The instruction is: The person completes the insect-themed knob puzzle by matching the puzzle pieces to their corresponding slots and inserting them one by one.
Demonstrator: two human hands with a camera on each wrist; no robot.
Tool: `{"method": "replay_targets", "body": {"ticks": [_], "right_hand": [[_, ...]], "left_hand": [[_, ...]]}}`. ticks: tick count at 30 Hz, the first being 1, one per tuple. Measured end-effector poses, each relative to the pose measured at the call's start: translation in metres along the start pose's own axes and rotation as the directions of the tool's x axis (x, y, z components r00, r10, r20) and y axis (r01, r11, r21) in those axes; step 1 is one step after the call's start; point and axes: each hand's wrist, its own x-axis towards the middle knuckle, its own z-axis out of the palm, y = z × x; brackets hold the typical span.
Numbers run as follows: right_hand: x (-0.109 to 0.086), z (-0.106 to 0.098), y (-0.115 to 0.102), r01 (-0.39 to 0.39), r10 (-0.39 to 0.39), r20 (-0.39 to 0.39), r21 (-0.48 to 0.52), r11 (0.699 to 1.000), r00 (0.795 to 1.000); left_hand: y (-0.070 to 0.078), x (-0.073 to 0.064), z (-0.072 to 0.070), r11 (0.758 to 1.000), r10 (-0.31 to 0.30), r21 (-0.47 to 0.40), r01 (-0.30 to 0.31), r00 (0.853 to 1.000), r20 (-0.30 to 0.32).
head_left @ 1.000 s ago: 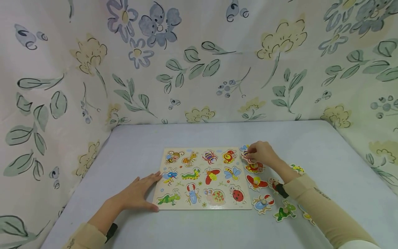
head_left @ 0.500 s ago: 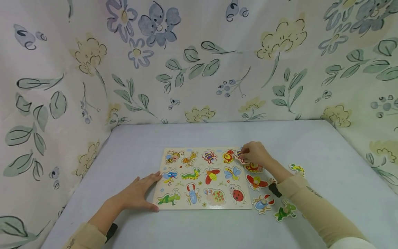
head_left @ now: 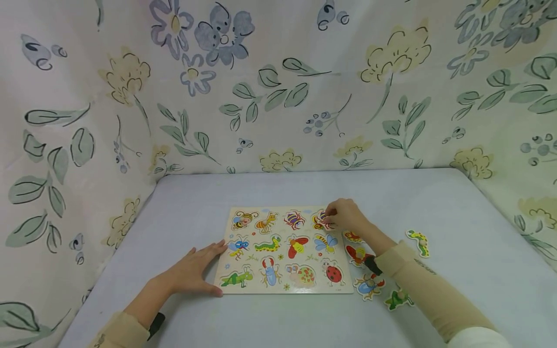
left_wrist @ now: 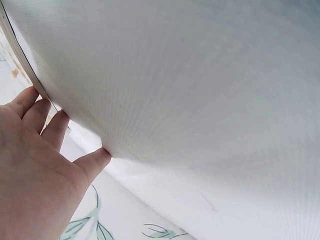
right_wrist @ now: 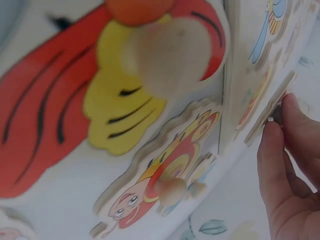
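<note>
My left hand [head_left: 189, 270] lies spread at the left edge of a wooden puzzle board [head_left: 261, 290] printed with insect pictures. In the left wrist view, the fingertips [left_wrist: 61, 114] touch along the board's side. Over the board's upper right corner, my right hand [head_left: 345, 216] pinches a spider puzzle piece [head_left: 326, 222] by its knob. That piece overlaps the printed butterfly in the head view and shows edge-on, tilted, in the right wrist view. A butterfly piece [head_left: 352, 237] lies just right of the board, partly hidden under the right wrist.
Right of the board lie several knobbed pieces: a red-winged bug [head_left: 357, 254], a stag beetle [head_left: 369, 286], a grasshopper [head_left: 397, 299] partly covered by the sleeve, and a caterpillar [head_left: 419, 242] farther off. A floral curtain [head_left: 278, 96] hangs behind the white table [head_left: 209, 188].
My right hand has carried the spider piece leftward, from beside the board onto its upper right corner. The right sleeve has shifted left too. The left hand stays at the board's edge.
</note>
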Motion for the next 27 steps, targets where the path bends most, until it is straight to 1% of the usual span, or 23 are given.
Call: {"method": "replay_targets", "body": {"ticks": [8, 14, 17, 23, 27], "right_hand": [[0.004, 0.007, -0.006, 0.044, -0.044, -0.015, -0.015, 0.999, 0.999], [0.006, 0.014, -0.011, 0.084, -0.084, -0.02, -0.002, 0.996, 0.996], [0.006, 0.017, -0.014, 0.077, -0.077, -0.009, 0.001, 0.997, 0.997], [0.009, 0.02, -0.02, 0.026, -0.027, 0.024, 0.025, 0.999, 0.999], [0.012, 0.023, -0.024, 0.024, -0.025, 0.04, 0.026, 0.999, 0.999]], "left_hand": [[0.0, -0.001, 0.001, 1.0, 0.0, 0.006, 0.0, 1.0, -0.005], [-0.001, -0.001, 0.001, 1.0, 0.001, 0.0, -0.001, 1.0, -0.006], [-0.001, -0.002, 0.001, 1.0, 0.0, 0.0, 0.0, 1.0, -0.003], [-0.001, 0.0, 0.001, 1.0, 0.008, 0.0, -0.008, 1.0, 0.005], [-0.001, 0.0, -0.001, 1.0, 0.013, -0.004, -0.013, 1.0, 0.006]]}}
